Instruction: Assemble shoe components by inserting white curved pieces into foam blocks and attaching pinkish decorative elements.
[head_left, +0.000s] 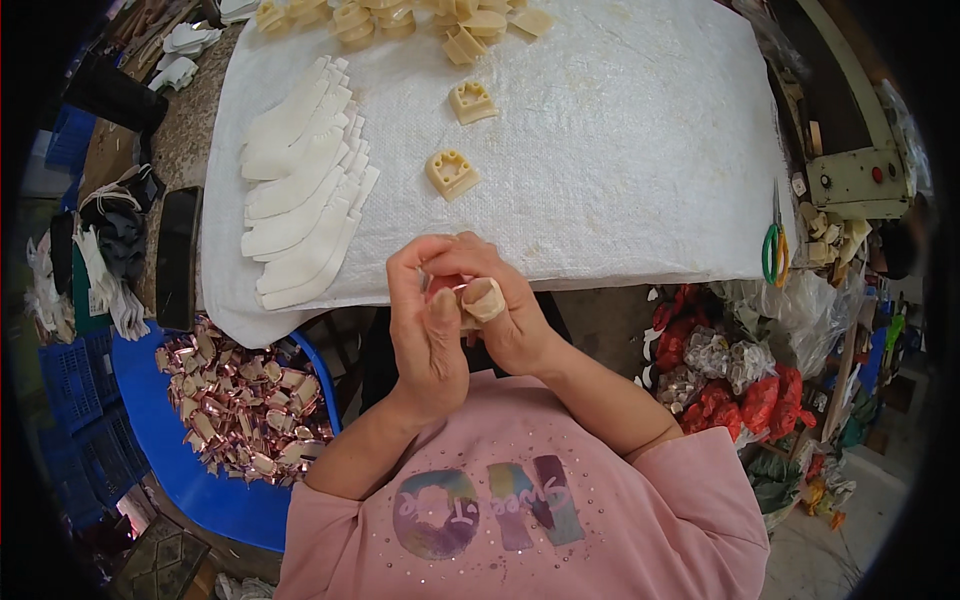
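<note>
Close in front of my chest, at the table's near edge, my left hand (pixel 430 335) and my right hand (pixel 515 315) are closed together around a small piece, mostly hidden by the fingers. A bit of shiny pink shows between them; it looks like a pink-covered shoe heel. A cream wrapping (pixel 484 301) covers the tip of my right thumb. Ahead on the table, two bare beige shoe heels (pixel 453 175) stand one behind the other, hollow with small holes. To the left, white curved strips (pixel 305 195) lie fanned in an overlapping stack.
More beige heels (pixel 465 45) are piled at the far edge of the white-covered table (pixel 620 150). A blue basin (pixel 215 495) at lower left holds many shiny pink pieces (pixel 245 405). Green- and orange-handled scissors (pixel 775 255) hang at the right edge, near a machine (pixel 860 180) and red bags (pixel 750 405).
</note>
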